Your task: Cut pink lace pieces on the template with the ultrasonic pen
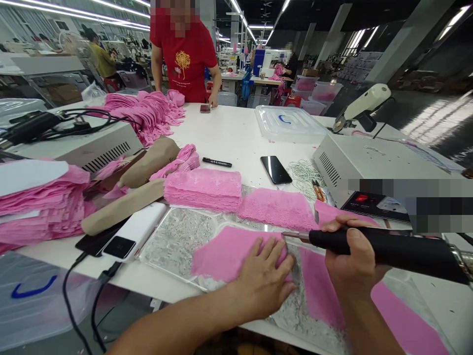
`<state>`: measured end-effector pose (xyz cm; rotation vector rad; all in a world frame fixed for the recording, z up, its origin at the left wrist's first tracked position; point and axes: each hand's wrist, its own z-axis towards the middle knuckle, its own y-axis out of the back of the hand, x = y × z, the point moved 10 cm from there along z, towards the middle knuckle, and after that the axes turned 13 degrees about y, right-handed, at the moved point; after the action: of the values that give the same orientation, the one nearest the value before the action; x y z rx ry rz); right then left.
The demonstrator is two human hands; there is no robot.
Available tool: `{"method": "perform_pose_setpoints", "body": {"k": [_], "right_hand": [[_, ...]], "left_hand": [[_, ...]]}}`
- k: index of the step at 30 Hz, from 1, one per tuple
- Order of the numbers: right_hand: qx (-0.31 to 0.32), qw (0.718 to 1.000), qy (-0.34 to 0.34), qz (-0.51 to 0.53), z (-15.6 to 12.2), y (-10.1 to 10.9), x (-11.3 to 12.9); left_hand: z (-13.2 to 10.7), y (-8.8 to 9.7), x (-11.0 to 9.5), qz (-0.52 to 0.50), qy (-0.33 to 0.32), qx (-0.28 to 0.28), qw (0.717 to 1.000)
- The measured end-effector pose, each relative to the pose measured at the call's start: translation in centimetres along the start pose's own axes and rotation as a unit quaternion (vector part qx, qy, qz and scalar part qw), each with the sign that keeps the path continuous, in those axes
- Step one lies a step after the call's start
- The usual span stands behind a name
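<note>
My left hand (264, 278) lies flat, fingers spread, pressing a pink lace piece (225, 254) onto a scratched clear plate (177, 239). My right hand (353, 256) is closed round the black handle of a hot cutting tool (388, 249). Its metal tip (293, 235) points left and touches the lace just above my left fingers. More pink lace (321, 291) lies under my right hand.
A folded lace stack (203, 190) and a loose lace strip (277, 207) lie behind the plate. A black phone (275, 169), a marker (217, 161), a white power bank (135, 231), grey control boxes (369, 165) and pink stacks (40, 204) crowd the table. A person in red (185, 59) stands opposite.
</note>
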<state>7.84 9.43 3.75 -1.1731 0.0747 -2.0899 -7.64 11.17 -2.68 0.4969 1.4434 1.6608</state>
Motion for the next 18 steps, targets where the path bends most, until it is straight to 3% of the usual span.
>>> {"method": "perform_pose_setpoints", "body": {"k": [7,13,18], "right_hand": [[-0.022,0.999,-0.016,0.030,-0.5,-0.2,0.4],[0.031,0.998,-0.034,0.044,-1.8,-2.2,0.0],[0.050,0.997,-0.036,0.041,-2.2,-2.6,-0.5]], "left_hand": [[-3.1,2.1,-2.4,-0.026,-0.075,-0.016,0.997],[-5.1,3.1,-1.3,-0.060,-0.073,-0.080,0.992],[-5.5,2.7,-1.3,-0.058,-0.089,-0.070,0.992]]}}
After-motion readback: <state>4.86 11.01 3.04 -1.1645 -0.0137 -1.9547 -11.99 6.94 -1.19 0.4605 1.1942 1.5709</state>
